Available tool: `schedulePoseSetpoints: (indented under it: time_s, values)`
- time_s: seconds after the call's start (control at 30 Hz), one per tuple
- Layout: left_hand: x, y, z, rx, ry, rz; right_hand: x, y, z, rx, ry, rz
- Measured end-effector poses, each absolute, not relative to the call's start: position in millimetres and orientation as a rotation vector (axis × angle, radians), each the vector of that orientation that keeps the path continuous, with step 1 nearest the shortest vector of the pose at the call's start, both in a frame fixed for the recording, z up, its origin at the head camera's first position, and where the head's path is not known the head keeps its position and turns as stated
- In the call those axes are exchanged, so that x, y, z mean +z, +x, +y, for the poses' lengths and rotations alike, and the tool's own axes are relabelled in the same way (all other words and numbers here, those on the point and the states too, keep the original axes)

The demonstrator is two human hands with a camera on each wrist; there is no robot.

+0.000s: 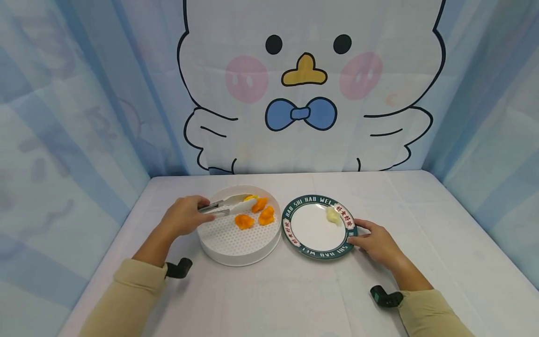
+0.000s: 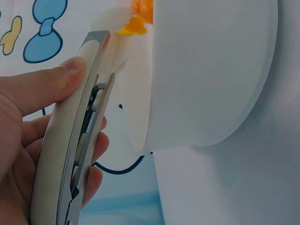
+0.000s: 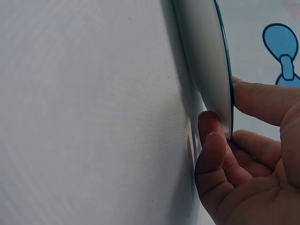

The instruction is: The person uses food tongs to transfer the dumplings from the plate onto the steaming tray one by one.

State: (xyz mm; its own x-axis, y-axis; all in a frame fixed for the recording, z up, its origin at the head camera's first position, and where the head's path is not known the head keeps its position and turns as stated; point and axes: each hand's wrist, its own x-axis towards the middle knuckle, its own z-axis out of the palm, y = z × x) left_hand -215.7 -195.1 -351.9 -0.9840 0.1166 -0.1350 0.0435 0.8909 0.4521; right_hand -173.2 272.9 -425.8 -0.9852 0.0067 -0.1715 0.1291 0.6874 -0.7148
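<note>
While the left hand (image 1: 185, 216) is gripping tongs (image 2: 69, 117), the right hand (image 1: 376, 241) is holding a plate (image 1: 313, 229)

Left: the thumb is pressing one arm of the tongs and the fingers are curling round the other, so the hand is clamping the handle. The tongs are reaching over the left rim of a white basket (image 1: 223, 238), which is sitting on the table (image 1: 303, 295). Their tips are lying at a yellow piece (image 1: 251, 197) on the far side; cannot tell whether they are pinching it. Three orange pieces (image 1: 266, 216) are resting near the tips on the perforated floor.

Right: thumb and fingers are clamping the plate's right rim, some fingertips showing beneath it in the right wrist view. The plate is lying just to the right of the basket; cannot tell whether the two are touching. A pale piece (image 1: 332, 215) is resting on its white centre, toward the far right, beside the lettered green border.

Behind the table, a cartoon curtain (image 1: 305, 145) is hanging.
</note>
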Motion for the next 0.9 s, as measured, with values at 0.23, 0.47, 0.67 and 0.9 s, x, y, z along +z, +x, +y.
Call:
schedulePoseSetpoints:
  time_s: [0.23,0.47,0.67,0.9]
  values:
    - [-352,-215,-194,0.686,0.126,2.898,-426,-173,273,-1.178,0.107,2.743]
    - [-350,-214,-192,0.703,0.109,2.891,-426,-173,272,-1.179,0.116,2.742]
    - [-346,-213,-188,0.707,0.123,2.897,-426,-173,272,-1.180,0.127,2.740]
    - [-341,-213,-178,0.708,0.155,2.899,-427,-174,272,-1.180,0.131,2.741]
